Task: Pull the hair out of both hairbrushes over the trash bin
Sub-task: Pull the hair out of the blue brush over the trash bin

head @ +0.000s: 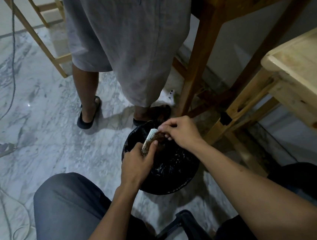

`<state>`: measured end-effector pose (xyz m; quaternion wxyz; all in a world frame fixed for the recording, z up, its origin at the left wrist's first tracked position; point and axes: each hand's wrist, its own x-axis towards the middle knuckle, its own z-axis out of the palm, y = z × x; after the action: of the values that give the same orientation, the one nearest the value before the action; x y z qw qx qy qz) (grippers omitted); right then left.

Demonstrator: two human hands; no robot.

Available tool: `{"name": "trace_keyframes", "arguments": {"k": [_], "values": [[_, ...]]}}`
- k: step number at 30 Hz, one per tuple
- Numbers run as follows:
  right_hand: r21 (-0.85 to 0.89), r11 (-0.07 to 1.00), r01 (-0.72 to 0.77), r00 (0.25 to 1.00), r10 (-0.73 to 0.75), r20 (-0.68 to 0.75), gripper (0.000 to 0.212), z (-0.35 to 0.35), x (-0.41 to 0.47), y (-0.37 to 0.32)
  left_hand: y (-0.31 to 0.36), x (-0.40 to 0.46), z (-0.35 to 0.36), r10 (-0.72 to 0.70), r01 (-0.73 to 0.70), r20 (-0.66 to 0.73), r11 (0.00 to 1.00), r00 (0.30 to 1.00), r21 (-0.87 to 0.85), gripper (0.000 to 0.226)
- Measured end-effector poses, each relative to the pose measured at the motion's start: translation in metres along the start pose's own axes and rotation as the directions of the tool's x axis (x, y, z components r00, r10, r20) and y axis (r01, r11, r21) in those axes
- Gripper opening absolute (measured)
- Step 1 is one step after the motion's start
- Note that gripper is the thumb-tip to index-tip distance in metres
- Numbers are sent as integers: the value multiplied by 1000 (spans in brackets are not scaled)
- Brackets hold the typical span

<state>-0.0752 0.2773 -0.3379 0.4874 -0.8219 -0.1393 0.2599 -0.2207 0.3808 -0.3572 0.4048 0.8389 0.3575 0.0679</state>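
A pale, dotted hairbrush (150, 140) is held tilted over the black-lined trash bin (171, 176). My left hand (138, 160) grips its lower part, so the handle is hidden. My right hand (182, 132) pinches a clump of brown hair (160, 138) that sits against the brush's bristle side. Both hands are directly above the bin's opening. Only one hairbrush is in view.
Another person in grey shorts (126, 36) and dark sandals (87, 117) stands just beyond the bin. Wooden table legs (197, 73) and a light wooden tabletop (304, 71) are on the right. A cable (12, 76) trails over the marble floor at left. My knees flank the bin.
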Motion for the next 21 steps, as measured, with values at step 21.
{"name": "trace_keyframes", "arguments": {"k": [21], "values": [[-285, 926, -247, 951, 288, 110, 55, -15, -11, 25, -6, 7, -19, -93, 93, -43, 995, 995, 17, 66]]}}
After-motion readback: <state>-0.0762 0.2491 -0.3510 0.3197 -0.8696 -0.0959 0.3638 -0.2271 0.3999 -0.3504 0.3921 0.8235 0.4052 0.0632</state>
